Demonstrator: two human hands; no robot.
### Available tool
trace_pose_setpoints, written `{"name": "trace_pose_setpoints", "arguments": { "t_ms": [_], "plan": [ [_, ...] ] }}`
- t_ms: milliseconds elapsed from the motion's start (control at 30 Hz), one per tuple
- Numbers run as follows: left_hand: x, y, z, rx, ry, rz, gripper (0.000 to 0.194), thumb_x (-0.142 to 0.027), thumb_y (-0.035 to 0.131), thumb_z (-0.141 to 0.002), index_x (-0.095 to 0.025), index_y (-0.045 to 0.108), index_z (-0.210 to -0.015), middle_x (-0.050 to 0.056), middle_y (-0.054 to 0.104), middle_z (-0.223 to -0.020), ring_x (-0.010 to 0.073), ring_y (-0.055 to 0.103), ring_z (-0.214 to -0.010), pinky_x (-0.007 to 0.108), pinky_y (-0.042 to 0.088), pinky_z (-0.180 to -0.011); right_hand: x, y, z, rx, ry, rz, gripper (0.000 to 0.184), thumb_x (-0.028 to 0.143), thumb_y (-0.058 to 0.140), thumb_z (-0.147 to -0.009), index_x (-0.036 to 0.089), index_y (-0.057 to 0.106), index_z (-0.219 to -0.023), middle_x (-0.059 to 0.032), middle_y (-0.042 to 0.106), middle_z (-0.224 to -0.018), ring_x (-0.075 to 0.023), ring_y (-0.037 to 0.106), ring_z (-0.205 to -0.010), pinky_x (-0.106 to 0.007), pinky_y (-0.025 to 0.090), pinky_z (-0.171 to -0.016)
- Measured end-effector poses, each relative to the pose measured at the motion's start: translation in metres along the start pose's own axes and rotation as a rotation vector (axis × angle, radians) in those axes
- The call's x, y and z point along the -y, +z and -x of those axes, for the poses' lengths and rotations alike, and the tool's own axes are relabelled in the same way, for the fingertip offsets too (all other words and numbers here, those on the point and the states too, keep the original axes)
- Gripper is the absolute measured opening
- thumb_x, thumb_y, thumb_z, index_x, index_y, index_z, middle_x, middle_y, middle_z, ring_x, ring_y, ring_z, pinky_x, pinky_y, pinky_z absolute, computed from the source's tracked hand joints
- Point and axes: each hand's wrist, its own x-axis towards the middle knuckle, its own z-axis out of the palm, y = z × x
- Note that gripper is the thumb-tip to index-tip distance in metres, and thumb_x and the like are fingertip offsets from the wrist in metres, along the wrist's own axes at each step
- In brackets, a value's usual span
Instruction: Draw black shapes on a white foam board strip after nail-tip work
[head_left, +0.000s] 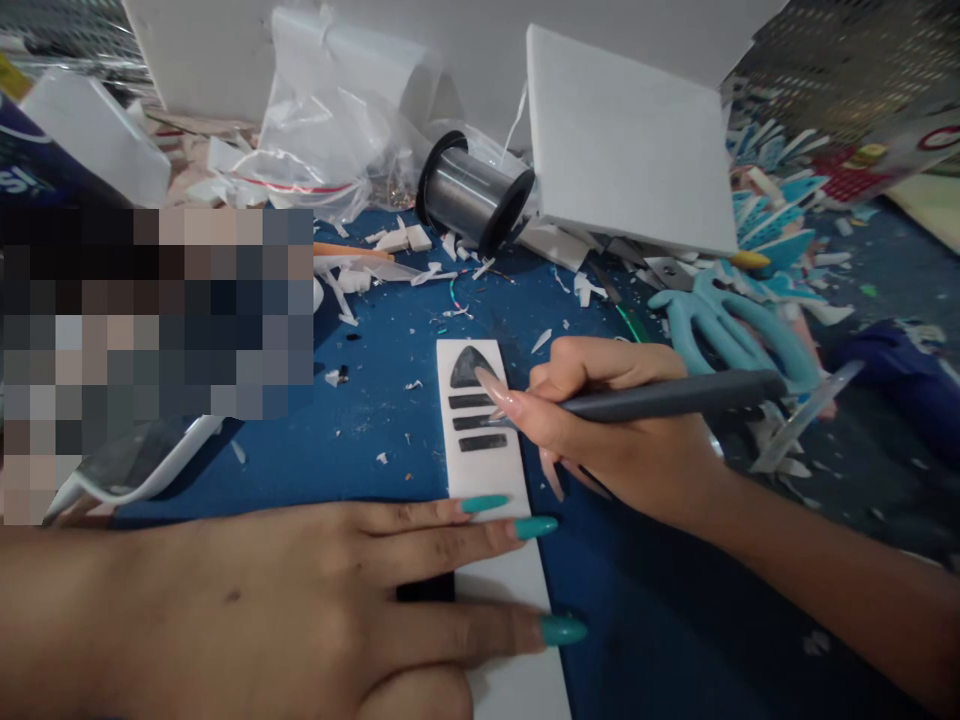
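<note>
My left hand (pixel 360 590) lies flat with fingers stretched across a white strip of board (pixel 480 477), pressing its lower part against the blue work surface (pixel 315 455). My right hand (pixel 622 420) is closed in a writing grip around a dark grey pen-shaped tool (pixel 675 395). The tool's thin tip touches or hovers just over the dark bars near the strip's far end; which one I cannot tell. Above several short black bars (pixel 480 423) on the strip sits a dark rounded triangle (pixel 472 367). My fingertips partly cover the triangle's right edge.
Light-blue-handled scissors (pixel 739 325) lie to the right of my right hand. Behind are a spool of clear line (pixel 476 190), a clear plastic bag (pixel 322 120) and a white board (pixel 630 140). White scraps (pixel 409 238) litter the surface. A pixelated patch hides the left side.
</note>
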Motion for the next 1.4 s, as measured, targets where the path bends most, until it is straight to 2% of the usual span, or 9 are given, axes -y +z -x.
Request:
{"name": "trace_pose_setpoints", "arguments": {
  "t_ms": [233, 500, 700, 833, 1033, 1167, 1267, 1400],
  "plan": [
    [-0.0005, 0.0025, 0.0020, -0.071, -0.002, 0.013, 0.022, -0.033, 0.049, -0.092, -0.022, 0.067, -0.099, -0.006, 0.045, -0.145, 0.0225, 0.026, -0.142, 0.034, 0.032, -0.116, 0.0026, 0.0021, -0.0013, 0.043, -0.021, 0.049, 0.037, 0.015, 0.065, -0.080, 0.018, 0.041, -0.051, 0.0076, 0.045, -0.043, -0.0039, 0.040, -0.034, -0.019, 0.025, -0.033],
    [-0.0018, 0.0006, 0.0006, -0.098, -0.014, 0.012, 0.020, -0.032, 0.052, -0.091, -0.022, 0.068, -0.098, -0.006, 0.048, -0.143, 0.0234, 0.035, -0.138, 0.034, 0.036, -0.115, 0.0041, -0.0007, -0.0024, -0.016, -0.091, 0.218, 0.039, 0.007, 0.062, -0.076, 0.018, 0.037, -0.049, 0.0076, 0.035, -0.046, -0.0046, 0.029, -0.042, -0.023, 0.022, -0.039],
    [0.0004, 0.0014, 0.0022, -0.082, -0.004, 0.011, 0.021, -0.031, 0.049, -0.092, -0.022, 0.066, -0.100, -0.006, 0.044, -0.145, 0.0239, 0.029, -0.141, 0.034, 0.031, -0.117, 0.0026, -0.0004, -0.0006, -0.058, -0.094, 0.182, 0.042, 0.004, 0.062, -0.074, 0.018, 0.030, -0.050, 0.0080, 0.028, -0.048, -0.0046, 0.025, -0.044, -0.023, 0.020, -0.039],
    [0.0004, 0.0001, 0.0012, -0.039, 0.010, 0.013, 0.024, -0.034, 0.049, -0.092, -0.022, 0.066, -0.104, -0.004, 0.044, -0.145, 0.0254, 0.030, -0.140, 0.037, 0.032, -0.116, 0.0010, -0.0002, 0.0003, -0.064, -0.041, 0.097, 0.041, 0.012, 0.064, -0.078, 0.019, 0.035, -0.050, 0.0078, 0.032, -0.047, -0.0045, 0.033, -0.039, -0.021, 0.023, -0.036],
    [-0.0011, 0.0011, 0.0012, -0.081, -0.006, 0.033, 0.022, -0.031, 0.051, -0.091, -0.021, 0.067, -0.102, -0.005, 0.046, -0.144, 0.0235, 0.031, -0.140, 0.036, 0.033, -0.117, -0.0004, -0.0001, -0.0025, 0.079, 0.001, -0.048, 0.036, 0.017, 0.067, -0.078, 0.019, 0.042, -0.053, 0.0075, 0.046, -0.047, -0.0042, 0.041, -0.034, -0.019, 0.028, -0.032],
    [-0.0013, 0.0015, 0.0017, -0.023, -0.003, 0.040, 0.024, -0.034, 0.049, -0.092, -0.020, 0.065, -0.104, -0.005, 0.041, -0.147, 0.0244, 0.024, -0.142, 0.036, 0.026, -0.119, -0.0009, -0.0006, -0.0034, 0.090, -0.006, 0.012, 0.035, 0.015, 0.066, -0.078, 0.019, 0.040, -0.053, 0.0079, 0.042, -0.046, -0.0048, 0.040, -0.037, -0.019, 0.027, -0.033],
    [-0.0006, 0.0016, 0.0018, -0.037, 0.003, 0.042, 0.023, -0.033, 0.048, -0.092, -0.020, 0.065, -0.103, -0.004, 0.041, -0.147, 0.0248, 0.024, -0.142, 0.037, 0.024, -0.119, 0.0001, -0.0001, -0.0033, 0.070, -0.045, 0.078, 0.037, 0.012, 0.064, -0.077, 0.019, 0.039, -0.052, 0.0081, 0.039, -0.046, -0.0039, 0.035, -0.037, -0.020, 0.023, -0.034],
    [-0.0006, 0.0003, 0.0015, -0.023, -0.026, 0.053, 0.026, -0.033, 0.045, -0.094, -0.021, 0.065, -0.104, -0.005, 0.039, -0.148, 0.0238, 0.022, -0.143, 0.037, 0.024, -0.120, 0.0021, 0.0006, -0.0018, 0.008, -0.039, 0.175, 0.040, 0.008, 0.065, -0.075, 0.019, 0.037, -0.049, 0.0076, 0.039, -0.045, -0.0042, 0.032, -0.039, -0.023, 0.025, -0.038]
  ]
}}
